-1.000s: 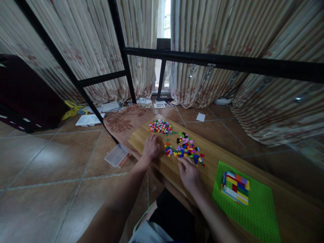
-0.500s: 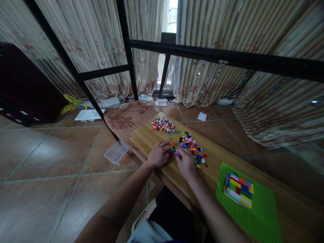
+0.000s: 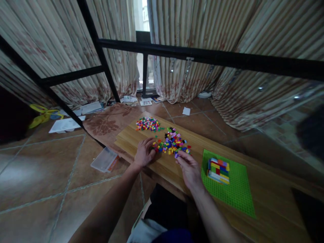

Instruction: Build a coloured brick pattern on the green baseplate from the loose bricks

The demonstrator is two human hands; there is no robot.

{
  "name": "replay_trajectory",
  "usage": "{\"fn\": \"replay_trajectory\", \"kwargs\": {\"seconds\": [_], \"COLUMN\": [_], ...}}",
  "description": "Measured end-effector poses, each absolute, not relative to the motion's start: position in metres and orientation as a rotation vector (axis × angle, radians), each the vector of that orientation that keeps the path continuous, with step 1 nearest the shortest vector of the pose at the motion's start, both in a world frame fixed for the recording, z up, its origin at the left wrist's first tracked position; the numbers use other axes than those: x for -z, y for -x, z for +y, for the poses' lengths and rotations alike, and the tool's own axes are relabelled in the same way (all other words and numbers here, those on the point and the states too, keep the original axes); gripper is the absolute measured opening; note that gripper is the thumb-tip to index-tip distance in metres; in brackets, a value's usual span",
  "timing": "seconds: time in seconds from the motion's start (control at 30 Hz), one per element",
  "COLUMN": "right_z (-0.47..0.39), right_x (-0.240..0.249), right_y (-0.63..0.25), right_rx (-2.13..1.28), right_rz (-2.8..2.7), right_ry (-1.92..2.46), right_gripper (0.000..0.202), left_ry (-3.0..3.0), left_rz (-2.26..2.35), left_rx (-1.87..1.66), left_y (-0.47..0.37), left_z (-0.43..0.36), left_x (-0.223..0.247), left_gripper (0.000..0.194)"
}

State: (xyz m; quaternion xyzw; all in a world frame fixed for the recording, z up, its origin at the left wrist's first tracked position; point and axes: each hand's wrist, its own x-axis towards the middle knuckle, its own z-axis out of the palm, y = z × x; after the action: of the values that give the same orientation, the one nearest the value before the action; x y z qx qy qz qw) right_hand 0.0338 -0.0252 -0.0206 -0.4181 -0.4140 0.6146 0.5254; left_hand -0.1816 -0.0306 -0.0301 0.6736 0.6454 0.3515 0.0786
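My right hand (image 3: pixel 188 168) pinches a small purple brick (image 3: pixel 176 155) between thumb and fingertips, just in front of the nearer pile of mixed bricks (image 3: pixel 173 143). At that pile's left edge my left hand (image 3: pixel 146 152) rests on the wooden table (image 3: pixel 129 136), its fingers apart and nothing visible in them. A second pile of small bricks (image 3: pixel 148 124) lies farther back. To the right, a green baseplate (image 3: pixel 238 187) bears a low block of coloured bricks (image 3: pixel 219 171), layered in white, red, yellow and blue.
Black metal bars (image 3: pixel 162 50) cross in front of striped curtains (image 3: pixel 187 77). A clear plastic box (image 3: pixel 104 159) is on the tiled floor left of the table. A dark flat object (image 3: pixel 307 206) lies at the table's right end.
My right hand has drawn away from the pile toward the baseplate, with the purple brick. My left hand has parted from the bricks. The view has turned right.
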Motion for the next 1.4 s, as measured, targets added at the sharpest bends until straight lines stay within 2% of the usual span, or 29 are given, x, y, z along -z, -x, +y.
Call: {"fn": "replay_trajectory", "kwargs": {"seconds": [0.17,0.3,0.37,0.6,0.77,1.0,1.17,1.4], "right_z": [-0.047,-0.061,-0.067,-0.076,-0.077,-0.073,-0.081,-0.104], "right_x": [0.007,-0.005,-0.010,-0.010,-0.004,0.008,0.028,0.049], "right_y": [-0.054,-0.076,-0.087,-0.120,-0.143,-0.210,-0.259,-0.278], "right_rx": [-1.400,-1.171,-1.063,-0.960,-0.960,-0.738,-0.605,-0.594], "right_rz": [-0.968,-1.201,-1.316,-1.288,-1.317,-1.135,-1.063,-1.102], "right_ry": [1.015,1.030,1.025,1.066,1.052,1.289,1.502,1.658], "right_gripper": [0.025,0.019,0.020,0.019,0.021,0.024,0.029,0.032], "left_ry": [-1.544,-1.015,-0.808,-0.490,-0.700,-1.643,-1.975,-2.069], "left_rz": [1.824,1.339,1.154,0.935,0.990,1.316,1.345,1.355], "left_rx": [-1.456,-1.242,-1.148,-1.010,-1.053,-1.084,-0.917,-0.756], "left_y": [0.119,0.057,0.039,0.013,-0.008,-0.025,-0.036,-0.046], "left_z": [-0.055,-0.076,-0.079,-0.077,-0.071,-0.001,0.040,0.046], "left_x": [0.010,-0.012,-0.022,-0.034,-0.029,-0.016,-0.008,-0.006], "left_gripper": [0.027,0.039,0.039,0.041,0.036,0.013,0.014,0.014]}}
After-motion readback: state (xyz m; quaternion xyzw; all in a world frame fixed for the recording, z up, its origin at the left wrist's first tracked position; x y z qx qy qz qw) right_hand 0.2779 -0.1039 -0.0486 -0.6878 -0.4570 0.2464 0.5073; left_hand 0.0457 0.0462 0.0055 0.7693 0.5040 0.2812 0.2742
